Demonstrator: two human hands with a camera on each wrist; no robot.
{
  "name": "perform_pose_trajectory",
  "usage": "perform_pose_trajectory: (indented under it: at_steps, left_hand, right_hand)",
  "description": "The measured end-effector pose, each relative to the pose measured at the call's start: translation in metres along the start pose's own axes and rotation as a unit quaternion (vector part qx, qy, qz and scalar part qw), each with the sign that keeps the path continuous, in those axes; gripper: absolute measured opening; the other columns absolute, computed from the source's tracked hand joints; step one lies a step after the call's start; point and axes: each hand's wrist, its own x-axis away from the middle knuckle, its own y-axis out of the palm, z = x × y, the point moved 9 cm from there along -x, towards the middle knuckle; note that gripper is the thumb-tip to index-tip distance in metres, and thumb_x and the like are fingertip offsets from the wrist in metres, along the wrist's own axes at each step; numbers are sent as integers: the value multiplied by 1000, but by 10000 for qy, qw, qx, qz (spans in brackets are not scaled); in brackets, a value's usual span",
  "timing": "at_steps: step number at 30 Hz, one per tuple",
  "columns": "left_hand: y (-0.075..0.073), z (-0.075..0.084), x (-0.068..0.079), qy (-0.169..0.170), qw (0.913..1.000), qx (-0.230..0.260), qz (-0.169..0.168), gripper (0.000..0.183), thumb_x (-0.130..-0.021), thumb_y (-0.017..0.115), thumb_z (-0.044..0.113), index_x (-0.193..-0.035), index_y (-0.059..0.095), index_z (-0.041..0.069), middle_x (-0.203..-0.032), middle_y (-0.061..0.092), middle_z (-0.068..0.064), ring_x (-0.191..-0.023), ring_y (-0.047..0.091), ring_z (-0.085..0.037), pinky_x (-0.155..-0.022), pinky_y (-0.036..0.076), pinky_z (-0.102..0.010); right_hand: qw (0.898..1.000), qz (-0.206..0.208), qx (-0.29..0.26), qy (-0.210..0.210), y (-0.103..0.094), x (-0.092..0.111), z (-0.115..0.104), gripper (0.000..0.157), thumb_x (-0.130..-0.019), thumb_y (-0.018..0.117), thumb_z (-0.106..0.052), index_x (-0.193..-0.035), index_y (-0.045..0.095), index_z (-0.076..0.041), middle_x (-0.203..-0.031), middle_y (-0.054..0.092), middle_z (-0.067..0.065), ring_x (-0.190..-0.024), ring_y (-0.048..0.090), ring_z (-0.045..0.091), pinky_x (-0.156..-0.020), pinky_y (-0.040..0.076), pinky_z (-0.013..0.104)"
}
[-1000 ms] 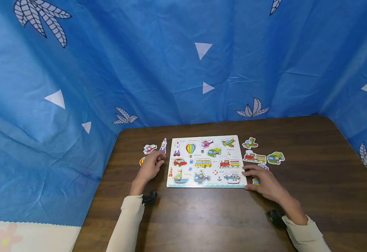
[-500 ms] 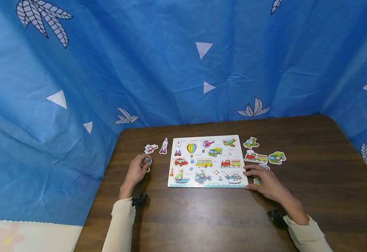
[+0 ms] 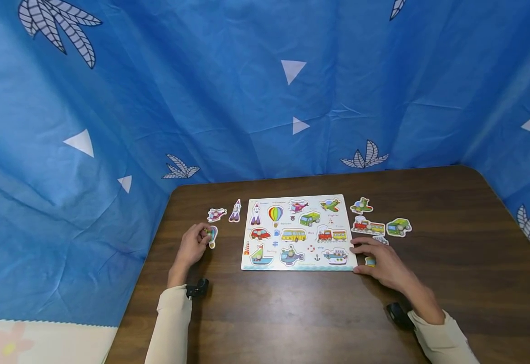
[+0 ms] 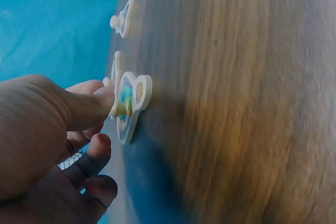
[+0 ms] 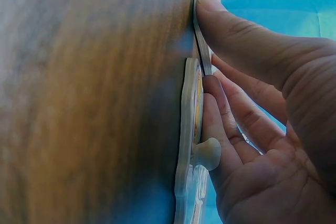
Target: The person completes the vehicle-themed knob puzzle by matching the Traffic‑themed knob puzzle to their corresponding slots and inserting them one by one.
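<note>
My left hand [image 3: 192, 245] pinches the small knob of a hot-air balloon puzzle piece [image 3: 213, 236] between thumb and forefinger, left of the puzzle board [image 3: 288, 264]. In the left wrist view the balloon piece [image 4: 143, 92] stands close over the wood, tilted, its basket end toward the camera. A helicopter piece [image 3: 217, 215] and a rocket piece [image 3: 235, 211] lie just beyond that hand. My right hand [image 3: 383, 263] rests at the board's near right corner, thumb and fingertips touching its edge with relaxed fingers. Under it, partly hidden, a knobbed piece [image 5: 186, 129] lies on the table.
Right of the board lie an airplane piece [image 3: 361, 206], a train piece [image 3: 367, 227], a green truck piece [image 3: 399, 227] and a partly covered piece [image 3: 381, 240]. Sailboat [image 3: 261, 257] and submarine [image 3: 291, 256] pieces sit in the board. A blue curtain [image 3: 265, 101] hangs behind the brown table [image 3: 288, 318].
The left hand has drawn back toward the left from near the rocket piece and taken the balloon piece by its knob, turning it slightly. The right hand has stayed at the board's corner.
</note>
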Motion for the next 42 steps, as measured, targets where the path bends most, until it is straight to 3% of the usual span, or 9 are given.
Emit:
perform_pose_trajectory:
  at_steps: [6,14,29,36,42]
  left_hand:
    - [4,-9,2,-335,9992,-15,-205,16,-91,67,-2,-106,65,2,-90,57,-12,-76,49,-20,-68,39,-29]
    - [4,-12,0,-188,9998,95,-53,14,-89,69,-3,-101,65,2,-86,58,-13,-73,51,-18,-67,40,-26]
    - [6,-16,-2,-386,9991,127,-106,12,-91,65,-3,-103,64,2,-88,59,-14,-75,52,-20,-68,41,-28]
    - [7,-15,-1,-289,9995,129,-45,11,-91,66,-3,-101,64,1,-87,58,-13,-74,50,-17,-67,41,-26]
    - [4,-4,-3,30,9999,101,71,11,-90,66,-4,-99,64,1,-83,59,-13,-72,51,-17,-67,41,-28]
  right_hand:
    - [9999,-79,-11,76,-1,0,0,44,-77,86,-13,-118,72,-2,-135,60,15,-126,51,42,-100,37,62]
    - [9993,198,96,-287,-3,1,-5,44,-75,87,-14,-115,74,-2,-131,63,13,-123,56,39,-97,41,58]
    - [9999,72,20,-149,-3,0,-2,45,-76,87,-18,-117,73,-4,-133,61,14,-124,54,41,-97,41,60]
    - [10000,45,0,-73,-1,0,-1,44,-76,86,-13,-117,73,-2,-133,61,14,-124,54,41,-98,41,59]
    - [10000,-15,-13,57,0,0,1,44,-77,86,-13,-117,73,-2,-133,61,13,-125,53,40,-99,39,59]
